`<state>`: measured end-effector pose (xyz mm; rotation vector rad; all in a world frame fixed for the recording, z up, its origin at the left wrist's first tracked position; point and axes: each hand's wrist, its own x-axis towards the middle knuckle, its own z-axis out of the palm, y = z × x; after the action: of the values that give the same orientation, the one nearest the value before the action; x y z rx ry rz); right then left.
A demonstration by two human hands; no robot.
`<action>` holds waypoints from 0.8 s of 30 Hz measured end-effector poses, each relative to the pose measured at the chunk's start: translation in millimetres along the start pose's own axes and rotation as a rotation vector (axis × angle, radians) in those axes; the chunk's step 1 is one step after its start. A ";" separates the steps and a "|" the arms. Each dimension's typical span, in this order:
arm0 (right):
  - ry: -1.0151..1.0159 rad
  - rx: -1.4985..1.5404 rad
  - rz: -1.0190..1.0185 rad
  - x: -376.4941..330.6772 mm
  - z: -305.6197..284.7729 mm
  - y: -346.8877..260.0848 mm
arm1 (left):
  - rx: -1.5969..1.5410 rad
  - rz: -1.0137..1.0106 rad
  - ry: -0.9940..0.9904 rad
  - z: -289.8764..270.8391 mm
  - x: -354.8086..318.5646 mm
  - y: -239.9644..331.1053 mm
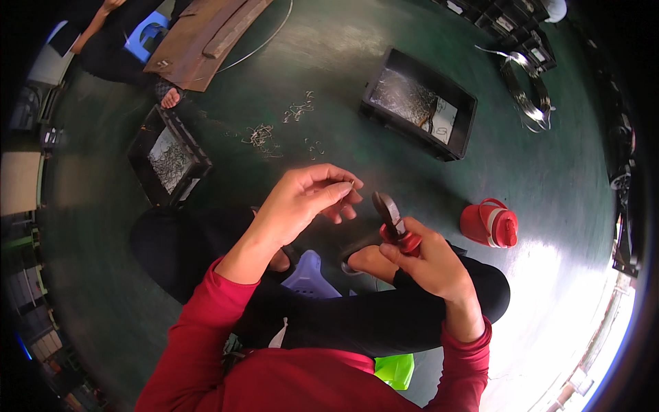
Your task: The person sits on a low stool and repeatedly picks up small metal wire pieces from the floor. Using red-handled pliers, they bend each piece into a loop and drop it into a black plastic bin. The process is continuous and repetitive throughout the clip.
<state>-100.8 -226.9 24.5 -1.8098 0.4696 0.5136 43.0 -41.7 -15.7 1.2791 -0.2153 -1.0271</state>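
My left hand [302, 199] is raised over the floor, thumb and forefinger pinched together. A tiny glint shows at the fingertips, too small to name. To its right, my right hand [434, 257] grips a pair of pliers [390, 211] by red handles. The dark jaws point up and toward my left hand, a short gap apart from it. On the green floor beyond lie loose heaps of small bent wire pieces [261, 136]. More wire pieces fill a black crate [195, 168] on the left and a larger black crate [412, 130] on the far right.
A red jug [480, 223] stands right of my knee. Farther off lies a coil of wire [525, 93] beside stacked black crates [508, 20]. At the far left, another person's foot [170, 98] is near a brown board [199, 48] and a blue stool [145, 34].
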 end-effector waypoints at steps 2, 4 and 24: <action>-0.052 -0.002 -0.006 -2.0 7.8 -2.6 | 0.000 0.021 0.033 -2.7 -14.5 1.2; -0.050 -0.086 -0.030 -1.7 18.4 -4.1 | 0.086 0.104 0.028 -5.3 -25.5 1.3; 0.003 -0.248 0.014 -8.1 44.5 -18.7 | 0.271 0.261 0.045 -12.5 -53.1 -2.1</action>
<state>-102.0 -178.6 31.9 -2.0454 0.4354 0.6002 20.1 5.6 -1.0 1.4720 -0.4865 -0.7621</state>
